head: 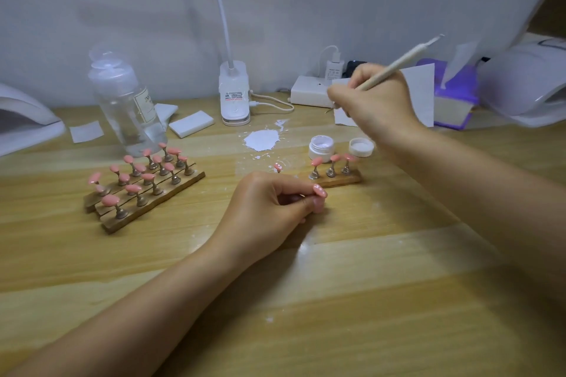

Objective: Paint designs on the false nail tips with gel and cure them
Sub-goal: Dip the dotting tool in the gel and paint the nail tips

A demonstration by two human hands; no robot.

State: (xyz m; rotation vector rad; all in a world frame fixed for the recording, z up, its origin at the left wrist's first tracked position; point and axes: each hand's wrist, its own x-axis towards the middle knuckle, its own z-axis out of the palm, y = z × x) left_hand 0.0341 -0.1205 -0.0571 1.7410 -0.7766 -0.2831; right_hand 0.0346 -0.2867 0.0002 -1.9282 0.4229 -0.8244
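My left hand (269, 208) pinches a small stand carrying a pink nail tip with white dots (320, 191), low over the table's middle. My right hand (372, 101) grips a beige dotting pen (398, 63), raised above and behind the open white gel jar (321, 147); its lid (361, 147) lies beside it. A short wooden holder (333, 179) with three pink tips stands just beyond my left hand. One dotted tip on a stand (278, 167) sits alone on the table. At the left, wooden holders (144, 190) carry several plain pink tips.
A clear liquid bottle (128, 107) stands behind the left holders. A white gel smear (262, 139) marks the table. A clip lamp (234, 95), charger box (309, 90), purple box (453, 101) and cure lamps at far right (526, 82) and far left (21, 119) line the back.
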